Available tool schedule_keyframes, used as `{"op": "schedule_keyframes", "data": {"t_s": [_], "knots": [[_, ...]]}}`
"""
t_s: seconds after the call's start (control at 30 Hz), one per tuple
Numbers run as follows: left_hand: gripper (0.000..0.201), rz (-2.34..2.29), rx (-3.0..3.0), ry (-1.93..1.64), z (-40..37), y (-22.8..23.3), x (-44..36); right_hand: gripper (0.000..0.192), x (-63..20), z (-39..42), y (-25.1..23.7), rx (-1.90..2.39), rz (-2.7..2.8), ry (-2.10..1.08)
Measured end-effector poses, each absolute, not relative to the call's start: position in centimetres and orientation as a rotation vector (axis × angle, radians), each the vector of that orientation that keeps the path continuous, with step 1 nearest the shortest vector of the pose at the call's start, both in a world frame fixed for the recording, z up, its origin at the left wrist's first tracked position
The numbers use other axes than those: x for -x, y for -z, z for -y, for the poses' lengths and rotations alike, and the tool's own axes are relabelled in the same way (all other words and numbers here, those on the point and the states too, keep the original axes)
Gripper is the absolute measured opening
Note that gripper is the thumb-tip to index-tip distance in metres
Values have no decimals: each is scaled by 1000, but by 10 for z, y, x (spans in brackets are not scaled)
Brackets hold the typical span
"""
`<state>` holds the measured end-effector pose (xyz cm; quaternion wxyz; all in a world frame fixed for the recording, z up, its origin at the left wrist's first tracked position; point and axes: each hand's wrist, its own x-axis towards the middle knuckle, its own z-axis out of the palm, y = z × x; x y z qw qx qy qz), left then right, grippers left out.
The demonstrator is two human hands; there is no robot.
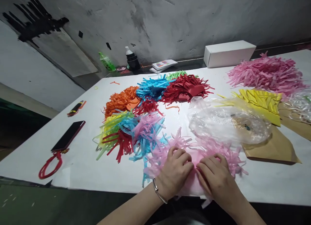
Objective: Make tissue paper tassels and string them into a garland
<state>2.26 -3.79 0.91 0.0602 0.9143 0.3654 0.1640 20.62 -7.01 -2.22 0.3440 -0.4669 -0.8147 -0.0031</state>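
Note:
Both my hands are closed on a sheet of fringed pink tissue paper [193, 184] at the table's near edge. My left hand [176, 170], with a silver bracelet on the wrist, pinches it near the middle. Close beside it, my right hand [215, 174] has its fingers bent onto the same paper. Cut pink strips spread out on both sides. Left of my hands lies a pile of blue fringed tissue [127, 124] mixed with pink, yellow, green and red strips. A clear plastic bag [209, 121] sits just beyond my right hand.
Orange [121, 100], blue [153, 88] and dark red fringe bundles [184, 88] lie farther back. Yellow fringe [262, 103], a brown envelope [274, 149] and a pink heap [267, 73] are at the right. A phone [68, 136] lies left; a white box [228, 54] stands by the wall.

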Motion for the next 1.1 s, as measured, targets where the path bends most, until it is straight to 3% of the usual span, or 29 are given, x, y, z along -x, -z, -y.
{"op": "schedule_keyframes", "data": {"t_s": [0.2,0.77,0.97,1.1], "knots": [[13,-1112,-2736,-468,35,7,-18,28,-219,74,31,1215,2184,8],[11,-1492,-2612,-63,31,-12,-29,17,-232,58,27,1569,2186,194],[10,-1491,-2598,-75,31,-13,-29,25,-213,64,22,1135,2287,132],[2,-1410,-2591,-294,33,-12,-23,33,-204,61,24,1120,2291,117]]}}
